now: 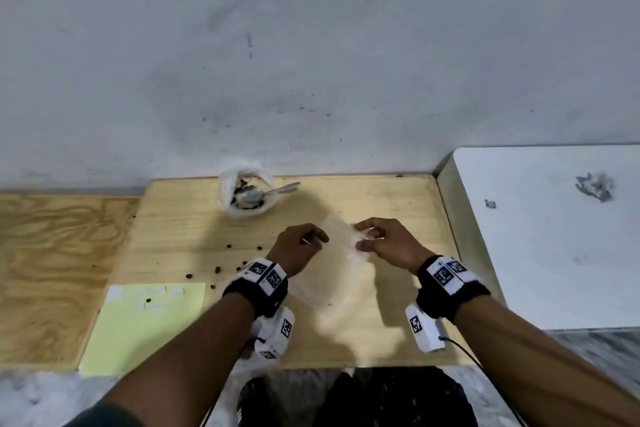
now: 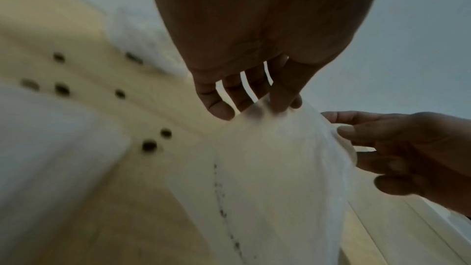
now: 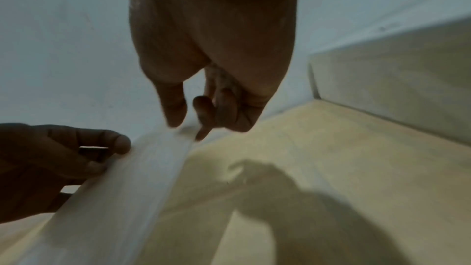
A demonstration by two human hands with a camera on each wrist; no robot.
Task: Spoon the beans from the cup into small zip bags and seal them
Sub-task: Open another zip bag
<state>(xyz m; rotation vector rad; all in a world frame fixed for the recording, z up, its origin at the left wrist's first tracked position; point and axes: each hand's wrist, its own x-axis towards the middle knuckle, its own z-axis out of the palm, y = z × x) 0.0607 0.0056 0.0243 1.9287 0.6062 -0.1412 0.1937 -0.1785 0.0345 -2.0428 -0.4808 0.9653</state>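
Both hands hold a clear zip bag (image 1: 341, 253) up over the wooden table, its top edge stretched between them. My left hand (image 1: 304, 243) pinches the bag's left top corner (image 2: 265, 108) between thumb and fingers. My right hand (image 1: 375, 241) pinches the right top corner (image 3: 183, 130). The bag (image 2: 275, 168) hangs down toward me and looks empty. A white cup (image 1: 246, 196) with dark beans and a metal spoon (image 1: 266, 193) in it stands behind the hands near the wall.
Several loose beans (image 1: 217, 269) lie scattered on the wooden table (image 1: 180, 229) left of my left wrist. A yellow sheet (image 1: 145, 322) lies at the front left. A white raised surface (image 1: 554, 236) borders the table on the right. The wall stands just behind the cup.
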